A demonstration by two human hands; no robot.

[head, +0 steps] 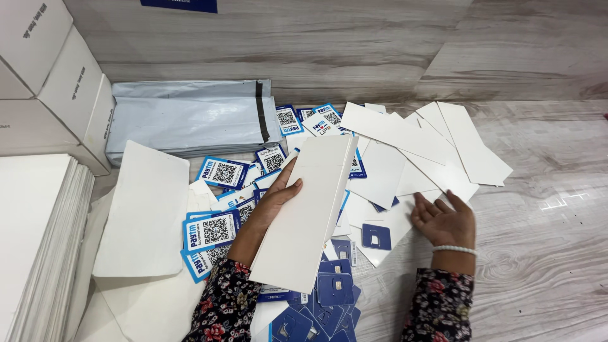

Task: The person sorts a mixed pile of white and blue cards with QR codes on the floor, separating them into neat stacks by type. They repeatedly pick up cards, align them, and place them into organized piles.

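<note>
— How is the long white folder (310,215) held, and why in that way?

— It is propped on edge along the left hand (275,199), tilted, its lower end among the small dark-blue cards (334,288). Judged from the pose, it is kept raised so that the printed cards (214,231) beneath are left uncovered.

— And the fingers of that hand?

— The folder is gripped between thumb and fingers (292,185); they are closed narrowly on its left edge.

— What is touched by the right hand (444,221)?

— Nothing is gripped. It is laid palm up, fingers (425,206) loosely spread, on the scattered white cards (405,136), just beside a blue card (376,236).

— What lies around?

— Grey mailer bags (190,117) are stacked behind, white boxes (47,76) at the far left, a pile of white sheets (38,240) near the left edge, all on the wood-grain tabletop (544,209).
</note>
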